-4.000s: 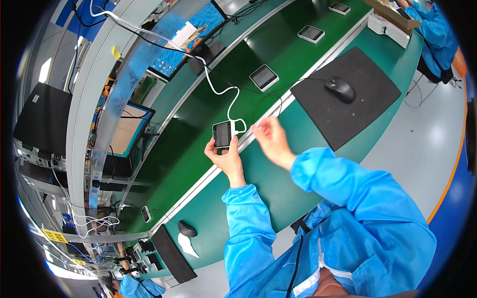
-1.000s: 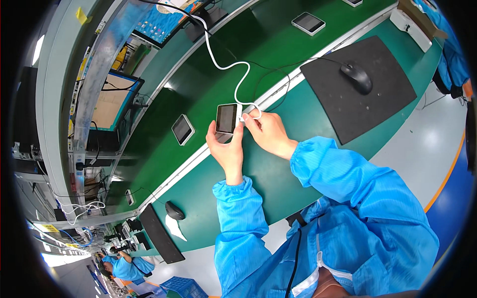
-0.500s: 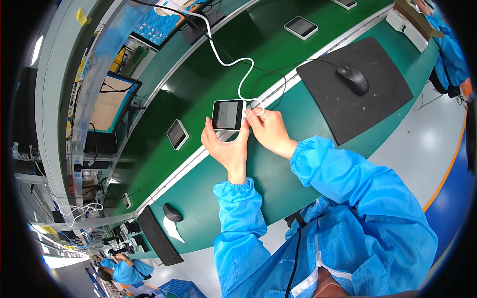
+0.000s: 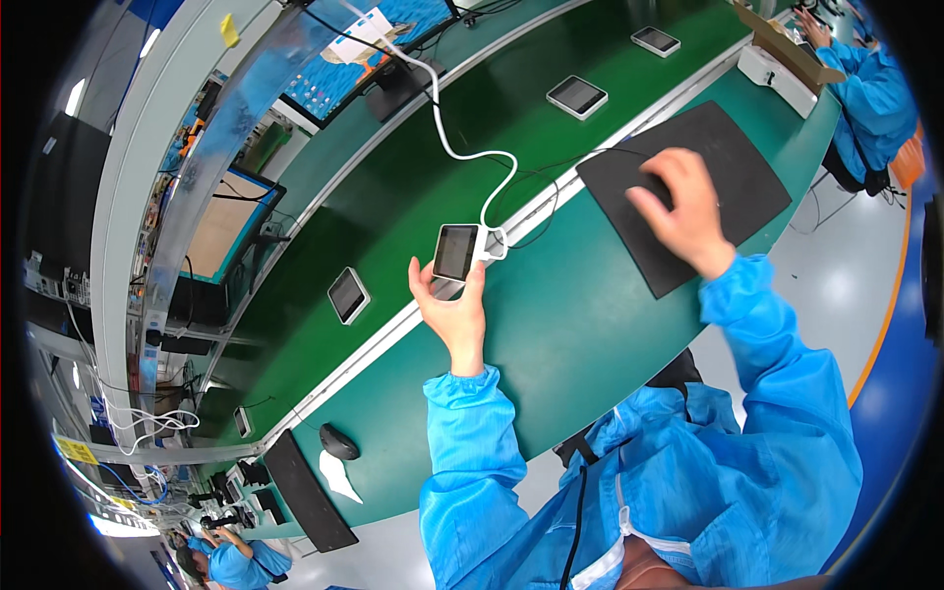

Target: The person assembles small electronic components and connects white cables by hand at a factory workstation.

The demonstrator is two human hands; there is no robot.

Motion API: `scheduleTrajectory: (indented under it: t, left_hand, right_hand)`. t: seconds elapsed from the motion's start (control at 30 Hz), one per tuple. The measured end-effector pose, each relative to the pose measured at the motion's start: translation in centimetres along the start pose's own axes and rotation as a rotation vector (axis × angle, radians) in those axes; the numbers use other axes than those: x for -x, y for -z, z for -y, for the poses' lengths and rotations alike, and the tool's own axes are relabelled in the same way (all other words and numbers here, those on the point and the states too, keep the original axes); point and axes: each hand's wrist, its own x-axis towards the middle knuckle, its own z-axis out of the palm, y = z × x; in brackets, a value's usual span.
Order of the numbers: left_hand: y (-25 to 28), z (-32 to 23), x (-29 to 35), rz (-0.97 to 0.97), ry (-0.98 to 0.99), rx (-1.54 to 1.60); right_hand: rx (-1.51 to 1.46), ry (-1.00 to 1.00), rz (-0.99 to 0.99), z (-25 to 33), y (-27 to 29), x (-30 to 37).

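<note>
My left hand (image 4: 455, 320) grips a small white handheld device with a dark screen (image 4: 457, 252) by its lower edges, thumb on one side and fingers on the other. A white cable (image 4: 440, 116) runs down from the far side and its end meets the device's right side. My right hand (image 4: 680, 211) is over the black mouse pad (image 4: 615, 202), thumb and fingers apart and curved, slightly blurred. The mouse is hidden under or behind this hand; whether I touch it cannot be made out.
More white screen devices lie on the green belt: one (image 4: 348, 296) left, others (image 4: 577, 96) (image 4: 656, 40) far right. A second mouse (image 4: 339, 442) and black mat (image 4: 307, 492) are at the left. Monitors (image 4: 236, 226) stand beyond. A co-worker (image 4: 870, 93) sits by an open carton (image 4: 787, 44).
My right hand has let go of the cable end at the device and moved right, over the mouse pad. My left hand still holds the device, now tilted and slightly lower.
</note>
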Motion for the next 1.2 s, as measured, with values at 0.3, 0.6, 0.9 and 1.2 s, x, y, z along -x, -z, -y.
scheduleTrajectory:
  t: [0.3,0.6,0.9,1.2]
  left_hand:
    - [-0.4,0.1,-0.4,0.045,0.031,0.001]
    - [-0.6,0.6,-0.9,0.056,-0.015,0.033]
    - [-0.4,0.5,-0.8,0.076,-0.007,-0.002]
    - [-0.5,0.0,-0.6,0.096,0.018,0.009]
  right_hand:
    - [0.120,-0.112,0.211,-6.4,0.4,2.4]
    - [0.113,-0.047,0.280,-6.5,0.4,2.4]
    - [0.092,-0.059,0.286,-6.3,0.4,2.2]
    - [0.102,-0.062,0.294,-6.9,0.3,2.4]
